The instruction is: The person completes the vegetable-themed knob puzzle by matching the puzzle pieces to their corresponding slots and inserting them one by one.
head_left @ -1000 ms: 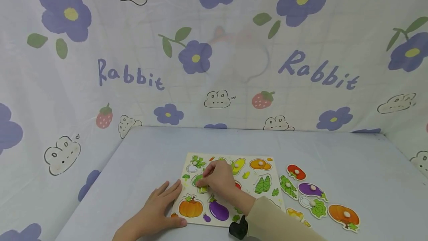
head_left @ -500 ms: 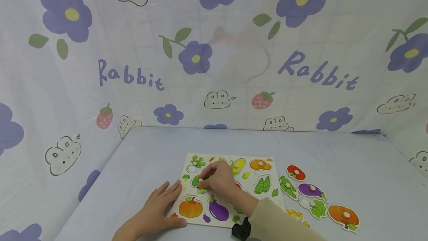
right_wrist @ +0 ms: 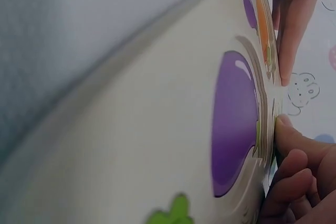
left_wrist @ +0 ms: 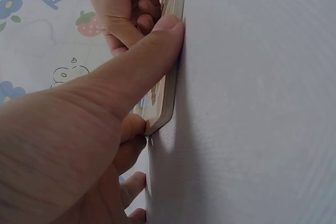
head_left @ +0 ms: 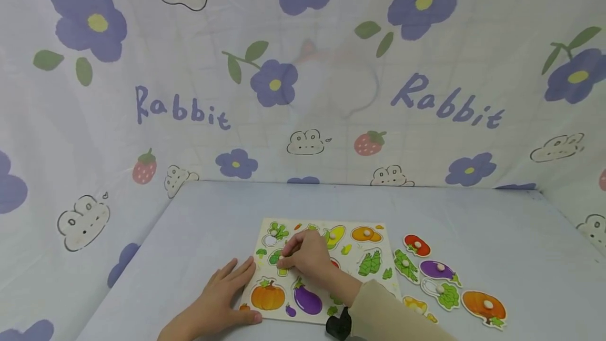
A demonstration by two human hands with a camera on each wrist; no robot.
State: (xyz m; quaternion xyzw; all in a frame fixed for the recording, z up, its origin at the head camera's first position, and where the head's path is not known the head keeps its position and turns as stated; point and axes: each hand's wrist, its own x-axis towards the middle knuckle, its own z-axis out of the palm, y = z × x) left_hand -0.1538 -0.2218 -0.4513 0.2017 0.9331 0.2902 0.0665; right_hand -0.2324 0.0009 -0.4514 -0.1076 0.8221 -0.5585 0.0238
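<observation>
A wooden vegetable puzzle board (head_left: 349, 263) lies on the table. My right hand (head_left: 307, 261) pinches a broccoli puzzle piece (head_left: 274, 258) near the board's left side, thumb and forefinger at its knob. The piece lies over the broccoli spot, partly covered by the fingers. At the board's left edge rests my left hand (head_left: 222, 293), fingers straight and spread, thumb reaching its near edge. In the left wrist view, the left thumb (left_wrist: 152, 45) touches the board's rim. The right wrist view has the printed eggplant (right_wrist: 234, 124) close by, and the right fingers beyond it.
Right of the board lie loose knobbed pieces: a tomato (head_left: 417, 245), asparagus (head_left: 406, 267), an eggplant (head_left: 437, 269), a cabbage (head_left: 447, 298) and a pumpkin (head_left: 484, 305). A yellow piece (head_left: 414, 305) sits partly behind the right sleeve. Radish, corn and orange pieces are in the board.
The broccoli piece has turned and shifted slightly under my right fingers, now lining up with its printed spot. My left hand stays at the board's edge.
</observation>
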